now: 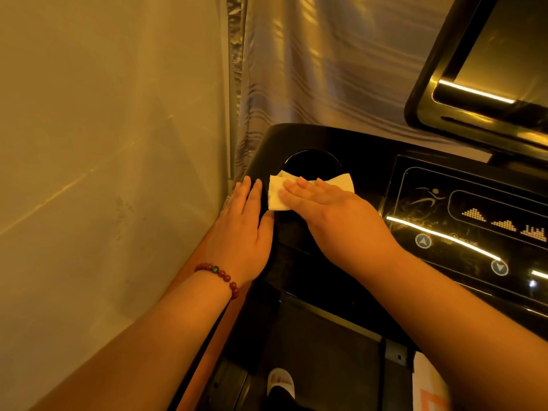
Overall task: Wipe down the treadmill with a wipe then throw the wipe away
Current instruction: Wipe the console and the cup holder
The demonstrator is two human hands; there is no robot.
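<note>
Right hand (pixel 329 209) over wipe (pixel 275 197) (half covered)

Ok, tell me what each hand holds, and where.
Nothing gripped: the right hand presses the wipe across its middle on the treadmill; the left hand rests empty.

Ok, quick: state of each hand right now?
Left hand: open, flat on the black plastic treadmill console.
Right hand: open, straight fingers pressing the white folded wipe.
</note>
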